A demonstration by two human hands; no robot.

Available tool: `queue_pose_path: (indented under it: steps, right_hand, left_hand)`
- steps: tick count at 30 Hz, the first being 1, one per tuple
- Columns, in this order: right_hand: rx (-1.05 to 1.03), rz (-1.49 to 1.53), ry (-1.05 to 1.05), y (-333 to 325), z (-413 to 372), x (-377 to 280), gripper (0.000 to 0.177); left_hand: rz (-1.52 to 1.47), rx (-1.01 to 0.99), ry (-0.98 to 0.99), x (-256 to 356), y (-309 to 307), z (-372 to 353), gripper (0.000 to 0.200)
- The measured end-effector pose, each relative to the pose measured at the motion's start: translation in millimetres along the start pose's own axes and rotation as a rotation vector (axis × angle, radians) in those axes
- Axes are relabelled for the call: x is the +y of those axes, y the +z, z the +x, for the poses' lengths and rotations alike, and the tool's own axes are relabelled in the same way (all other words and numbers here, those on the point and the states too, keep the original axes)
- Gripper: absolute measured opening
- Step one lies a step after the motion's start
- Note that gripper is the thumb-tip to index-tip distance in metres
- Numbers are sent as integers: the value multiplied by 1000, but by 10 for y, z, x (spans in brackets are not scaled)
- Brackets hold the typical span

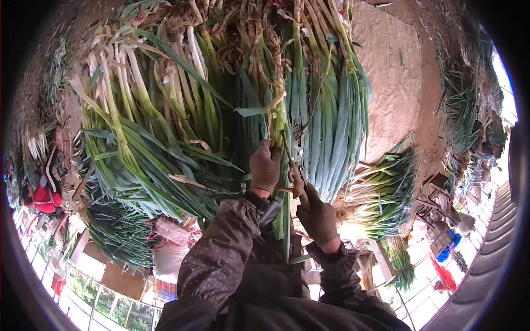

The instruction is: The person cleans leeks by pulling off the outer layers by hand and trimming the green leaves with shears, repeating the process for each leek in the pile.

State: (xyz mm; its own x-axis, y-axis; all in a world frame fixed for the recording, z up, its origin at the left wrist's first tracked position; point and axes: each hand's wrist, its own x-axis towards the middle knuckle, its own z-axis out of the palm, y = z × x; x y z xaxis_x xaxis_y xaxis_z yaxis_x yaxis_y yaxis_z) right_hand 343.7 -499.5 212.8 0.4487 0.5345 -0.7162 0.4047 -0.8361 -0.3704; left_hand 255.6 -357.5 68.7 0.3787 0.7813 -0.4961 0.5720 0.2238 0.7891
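My left hand (266, 166), in a brown knit glove, is closed around a long green onion (280, 116) whose roots point away from me. Its green leaves hang down past my wrist towards my lap. My gloved right hand (318, 219) is wrapped around a brown-handled cutting tool (298, 185) with a thin, dark blade end. That end lies against the onion, just right of my left fingers. Directly beyond both hands is a thick pile of green onions (326, 127). On the left, another heap of onions (118, 105) lies with white stalks towards the far side.
A bundle of trimmed onions (381, 193) lies on the right, near a bare patch of ground (386, 71). Wooden stools (439, 201) stand farther right. More onions (116, 229) are stacked at the lower left, and a person in red (47, 198) is at the far left.
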Motion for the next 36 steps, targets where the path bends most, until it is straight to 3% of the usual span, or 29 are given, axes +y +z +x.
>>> queue_pose_path:
  steps: [3,10,16,19,25,36]
  right_hand:
    - [51,-47,-67,75,239,89,68]
    - [104,-79,-238,105,647,181,59]
    - [69,-103,-259,29,994,55,54]
    - [64,-32,-49,-54,1150,-120,56]
    - [143,-51,-190,-84,1507,-217,51]
    - [163,-59,-74,26,2094,-343,46]
  left_hand:
    - [41,-2,8,14,14,28,23]
    - [80,-19,64,45,-64,25,23]
    - [31,-52,39,40,-85,28,23]
    - [53,-43,49,74,-123,35,23]
    - [17,-17,60,90,-132,1,23]
    - [69,-15,34,110,-171,28,27]
